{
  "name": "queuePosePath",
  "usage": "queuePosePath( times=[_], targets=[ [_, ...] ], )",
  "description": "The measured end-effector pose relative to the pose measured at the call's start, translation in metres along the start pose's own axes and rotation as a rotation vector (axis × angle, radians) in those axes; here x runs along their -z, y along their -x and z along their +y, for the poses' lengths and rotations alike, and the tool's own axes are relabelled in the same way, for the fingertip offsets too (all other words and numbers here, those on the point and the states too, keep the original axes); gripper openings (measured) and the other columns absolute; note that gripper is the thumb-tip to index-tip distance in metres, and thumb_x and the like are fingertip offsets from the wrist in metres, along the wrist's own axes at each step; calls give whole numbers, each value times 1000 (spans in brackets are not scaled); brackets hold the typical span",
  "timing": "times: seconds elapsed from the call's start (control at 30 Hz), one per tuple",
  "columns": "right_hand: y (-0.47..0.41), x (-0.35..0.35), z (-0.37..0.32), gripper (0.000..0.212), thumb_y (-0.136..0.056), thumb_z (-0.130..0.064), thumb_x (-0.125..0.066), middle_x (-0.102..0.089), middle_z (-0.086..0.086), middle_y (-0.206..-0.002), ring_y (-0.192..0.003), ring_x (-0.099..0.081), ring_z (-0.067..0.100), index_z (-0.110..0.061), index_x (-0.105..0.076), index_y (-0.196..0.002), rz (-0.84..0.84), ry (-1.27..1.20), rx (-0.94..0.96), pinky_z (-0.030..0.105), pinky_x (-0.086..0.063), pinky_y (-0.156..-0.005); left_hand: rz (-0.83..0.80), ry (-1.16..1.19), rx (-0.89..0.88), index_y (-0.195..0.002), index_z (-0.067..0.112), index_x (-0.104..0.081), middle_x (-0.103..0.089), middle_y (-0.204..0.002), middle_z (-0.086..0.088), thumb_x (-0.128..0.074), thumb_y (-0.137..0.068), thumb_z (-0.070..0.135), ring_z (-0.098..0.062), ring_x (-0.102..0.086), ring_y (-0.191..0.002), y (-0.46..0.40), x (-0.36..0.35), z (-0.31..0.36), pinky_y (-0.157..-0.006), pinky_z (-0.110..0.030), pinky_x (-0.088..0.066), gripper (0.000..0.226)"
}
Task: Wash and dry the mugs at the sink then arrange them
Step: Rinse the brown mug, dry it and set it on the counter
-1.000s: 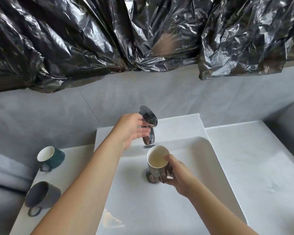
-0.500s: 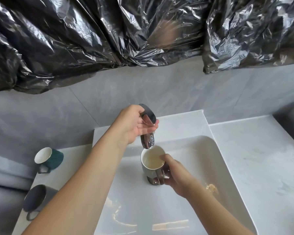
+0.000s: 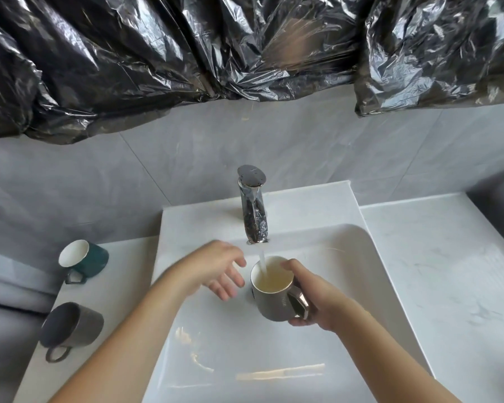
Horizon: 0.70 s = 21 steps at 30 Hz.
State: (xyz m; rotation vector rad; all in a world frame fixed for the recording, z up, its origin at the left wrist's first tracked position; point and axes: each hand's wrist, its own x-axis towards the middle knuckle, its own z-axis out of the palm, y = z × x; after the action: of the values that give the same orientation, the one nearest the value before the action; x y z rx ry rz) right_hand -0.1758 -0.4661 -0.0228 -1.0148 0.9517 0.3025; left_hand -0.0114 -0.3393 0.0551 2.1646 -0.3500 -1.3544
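Over the white sink (image 3: 346, 257), the grey mug (image 3: 274, 298) is being held upright directly beneath the tap (image 3: 253, 210), evidently so the running stream is falling straight into it; cloudy water is collecting inside. The right hand (image 3: 317, 301) is gripping the mug, fingers curled round its body by the handle. The left hand (image 3: 218, 271) is hovering just beside the mug, fingers spread and loose, holding nothing. On the worktop (image 3: 448, 271) to the left, a green mug (image 3: 85, 260) and a second grey mug (image 3: 70, 327) are lying on their sides, apparently awaiting washing.
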Motion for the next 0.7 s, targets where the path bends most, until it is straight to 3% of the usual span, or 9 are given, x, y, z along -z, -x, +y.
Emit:
queuePosePath(
  times=[0.1,0.2,0.33,0.43,0.57,0.7],
  targets=[
    [4,11,1,39,-84,-56,-58,-66,-2,-92,-88,-64,22,-23,-68,-103,22,37,-55,35,-54,-69,-145,14,0,-112,-2,-65,-72,-101,-23,-48,-97,19,-39,-72,-77,-12,-27,-15,-63,-39,-60,30],
    [3,20,-3,43,-83,-60,-58,-64,-2,-91,-88,-64,22,-23,-68,-103,45,54,-46,36,-54,-70,-204,71,-75,-105,-5,-65,-71,-103,-27,-44,-99,14,-42,-72,-91,-21,-40,-14,-80,-46,-61,30],
    [2,12,-17,44,-86,-64,-55,-67,-6,-85,-88,-63,19,-24,-69,-96,26,38,45,39,-52,-77,-105,136,-132,-107,-10,-63,-68,-102,-34,-42,-98,8,-44,-72,-83,-28,-31,-10,-74,-42,-62,29],
    [2,-2,-22,46,-90,-63,-52,-68,-2,-90,-88,-65,19,-24,-72,-106,-53,59,152,45,-58,-82,-65,144,-196,-109,2,-70,-71,-99,-24,-43,-99,8,-36,-73,-85,-25,-17,-18,-77,-37,-61,30],
    [-3,-9,-21,43,-94,-50,-57,-56,10,-80,-71,-53,23,-12,-67,-113,-72,17,329,43,-56,-75,-53,254,-226,-123,19,-68,-73,-114,-14,-44,-100,7,-33,-70,-103,-25,-13,-27,-97,-45,-54,35],
    [-12,-4,-18,41,-90,-36,-70,-58,15,-77,-61,-46,25,-9,-58,-119,-30,-102,468,40,-39,-62,-97,309,-231,-129,19,-62,-72,-118,-13,-46,-99,5,-34,-69,-106,-31,-22,-25,-98,-46,-53,37]
  ],
)
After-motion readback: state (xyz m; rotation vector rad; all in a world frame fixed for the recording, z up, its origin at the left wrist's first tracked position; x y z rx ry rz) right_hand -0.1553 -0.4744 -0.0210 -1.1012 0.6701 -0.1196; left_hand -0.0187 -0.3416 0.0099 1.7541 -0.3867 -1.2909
